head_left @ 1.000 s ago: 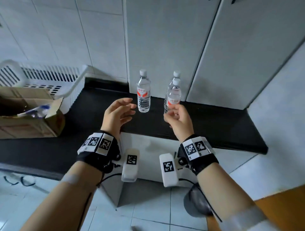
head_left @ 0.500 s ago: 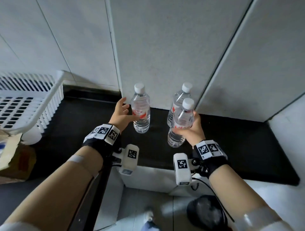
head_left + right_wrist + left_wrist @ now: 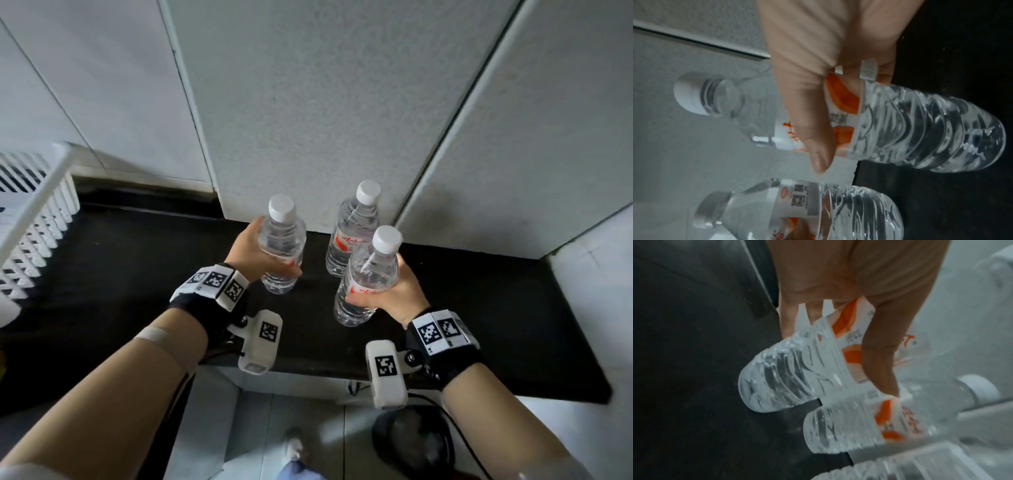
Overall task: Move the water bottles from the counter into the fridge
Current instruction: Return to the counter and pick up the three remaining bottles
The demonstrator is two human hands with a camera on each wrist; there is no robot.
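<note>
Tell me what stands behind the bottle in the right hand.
A third bottle stands on the black counter by the grey panel. Its lower right side is covered by the held bottle.

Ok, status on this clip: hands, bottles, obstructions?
Left hand grips one bottle. Right hand grips another. Third bottle standing on counter. Fridge not in view.

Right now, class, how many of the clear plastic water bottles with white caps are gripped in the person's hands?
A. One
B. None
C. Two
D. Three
C: the left hand grips one clear plastic water bottle, the right hand grips another, and the third bottle stands ungripped on the black counter.
</note>
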